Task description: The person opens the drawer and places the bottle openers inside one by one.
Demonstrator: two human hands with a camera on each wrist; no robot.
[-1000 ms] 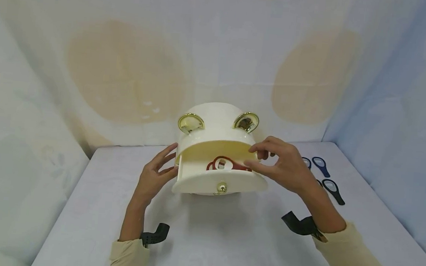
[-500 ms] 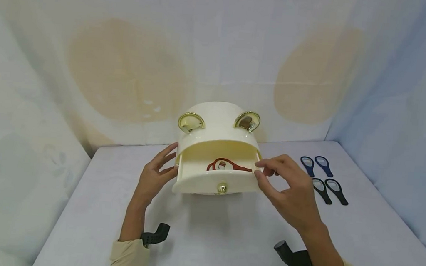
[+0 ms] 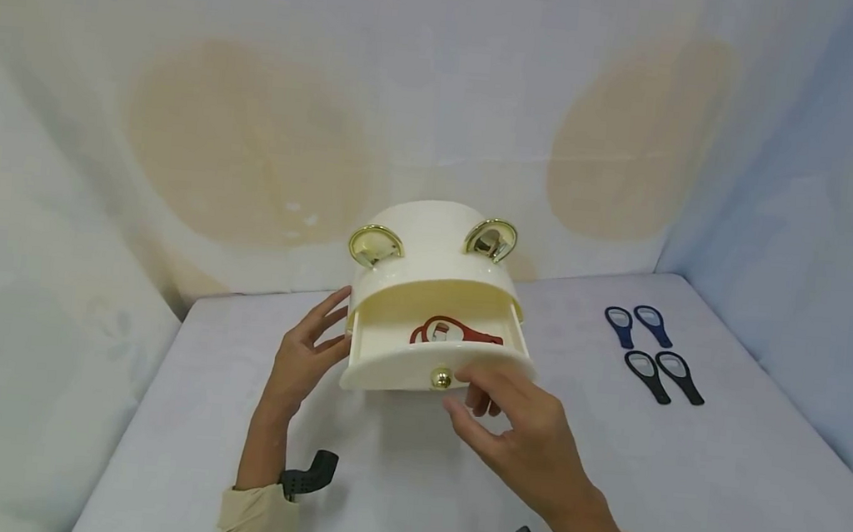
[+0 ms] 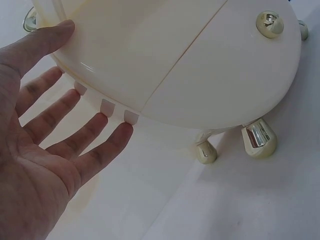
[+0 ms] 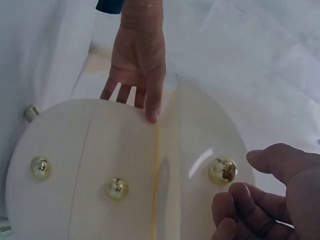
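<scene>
A cream round box [image 3: 435,258] with two gold ring handles on top stands mid-table in the head view. Its curved drawer [image 3: 396,370] is pulled out, and a red bottle opener [image 3: 455,332] lies inside. My left hand [image 3: 324,329] rests flat with straight fingers against the box's left side; the left wrist view shows that hand [image 4: 60,125] along the box's wall [image 4: 150,55]. My right hand [image 3: 472,399] hovers just right of the drawer's gold knob [image 3: 441,377], fingers loosely curled and holding nothing. In the right wrist view its thumb [image 5: 272,160] is close beside the knob [image 5: 223,170].
Two blue openers [image 3: 636,324] and two black openers [image 3: 664,377] lie on the white table [image 3: 680,486] at the right. The box stands on small gold feet [image 4: 257,140]. Draped cloth walls close the table's back and sides.
My right hand has come away from the drawer's right end, moving down and left to the gold knob. The left hand stays against the box. The red opener lies uncovered in the drawer.
</scene>
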